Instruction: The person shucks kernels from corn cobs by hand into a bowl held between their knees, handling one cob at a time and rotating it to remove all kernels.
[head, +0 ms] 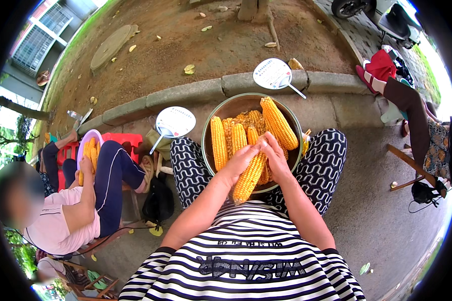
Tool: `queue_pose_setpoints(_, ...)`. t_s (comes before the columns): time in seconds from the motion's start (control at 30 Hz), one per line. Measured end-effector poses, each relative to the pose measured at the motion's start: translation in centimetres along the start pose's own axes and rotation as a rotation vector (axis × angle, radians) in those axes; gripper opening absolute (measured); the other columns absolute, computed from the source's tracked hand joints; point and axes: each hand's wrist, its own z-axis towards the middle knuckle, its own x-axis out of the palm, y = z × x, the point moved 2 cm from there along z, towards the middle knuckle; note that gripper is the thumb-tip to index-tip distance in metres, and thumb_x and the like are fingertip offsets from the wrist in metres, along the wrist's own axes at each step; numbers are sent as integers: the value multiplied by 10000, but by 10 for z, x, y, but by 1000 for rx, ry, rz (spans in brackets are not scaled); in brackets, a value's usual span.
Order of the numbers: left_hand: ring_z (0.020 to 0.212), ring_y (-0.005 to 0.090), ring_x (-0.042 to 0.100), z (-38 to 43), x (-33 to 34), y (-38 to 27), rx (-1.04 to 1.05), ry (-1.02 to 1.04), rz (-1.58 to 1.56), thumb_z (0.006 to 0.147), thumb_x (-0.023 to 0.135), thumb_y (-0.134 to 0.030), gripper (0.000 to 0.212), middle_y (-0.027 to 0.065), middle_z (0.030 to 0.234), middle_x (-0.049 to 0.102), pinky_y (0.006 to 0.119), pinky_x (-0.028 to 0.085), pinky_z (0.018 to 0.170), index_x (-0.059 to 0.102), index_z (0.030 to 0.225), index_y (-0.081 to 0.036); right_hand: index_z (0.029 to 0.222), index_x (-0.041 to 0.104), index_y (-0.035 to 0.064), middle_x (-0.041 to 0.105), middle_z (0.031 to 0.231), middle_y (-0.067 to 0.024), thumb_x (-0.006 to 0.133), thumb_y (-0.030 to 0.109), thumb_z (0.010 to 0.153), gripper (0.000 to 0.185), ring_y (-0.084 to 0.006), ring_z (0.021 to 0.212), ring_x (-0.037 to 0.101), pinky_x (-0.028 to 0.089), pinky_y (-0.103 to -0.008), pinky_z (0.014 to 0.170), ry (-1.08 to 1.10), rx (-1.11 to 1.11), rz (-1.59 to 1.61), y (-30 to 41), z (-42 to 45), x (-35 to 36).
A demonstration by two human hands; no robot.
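Note:
Both my hands are on one ear of dried yellow corn [250, 177], tilted over the near rim of a round metal mesh basket [208, 150] between my knees. My left hand [238, 163] grips the cob from its left side, my right hand [278, 156] from its right, and the thumbs meet near its upper end. Several more ears lie in the basket, one long corn ear [278, 122] leaning at the right and another corn ear [219, 143] standing at the left. Under the hands, the held ear's far side is hidden.
A white hand fan [273, 73] lies on the stone curb [188, 91]; another fan [176, 121] is left of the basket. At the left, a seated person holds corn over a purple basin [86, 137]. Another person's legs and a wooden stool [414, 165] are at the right.

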Motion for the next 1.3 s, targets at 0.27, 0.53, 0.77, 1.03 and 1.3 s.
queue_pose_setpoints(0.27,943,144,563,4,-7,2,-15,4,-128,937,376,-354,435,86,1091,554,272,478,805,460,1199,-18,1320,306,-27,456,1234,-107,631,142,811,628,-163,1121,436,340,-275,952,94,-47,-166,-4,-4,2)
queue_pose_setpoints(0.53,739,193,613,-8,12,0,-70,18,-47,917,382,-420,463,111,953,573,300,540,623,445,1175,-41,1111,520,-26,593,956,-52,642,101,798,359,-112,848,561,457,-242,749,-152,-49,113,-9,3,-5)
queue_pose_setpoints(0.77,604,200,616,-10,8,0,-152,61,-54,893,425,-452,450,105,794,580,304,550,520,479,1087,-49,1083,542,11,596,917,-34,617,138,832,292,-86,791,560,471,-215,656,-106,67,126,-5,6,-5)
queue_pose_setpoints(1.03,604,190,594,-2,-5,-1,-80,52,-125,913,326,-484,466,86,850,593,305,520,518,499,1094,-91,1325,301,-20,468,1228,-106,582,116,840,576,-155,1107,449,360,-273,936,143,23,-128,7,-12,9)
queue_pose_setpoints(1.3,880,171,568,-7,-4,0,-55,91,-146,936,332,-379,423,84,1033,553,309,502,731,445,1182,-55,1273,362,-51,550,1101,-89,601,117,835,527,-129,974,523,427,-247,840,9,-13,17,-4,-1,2)
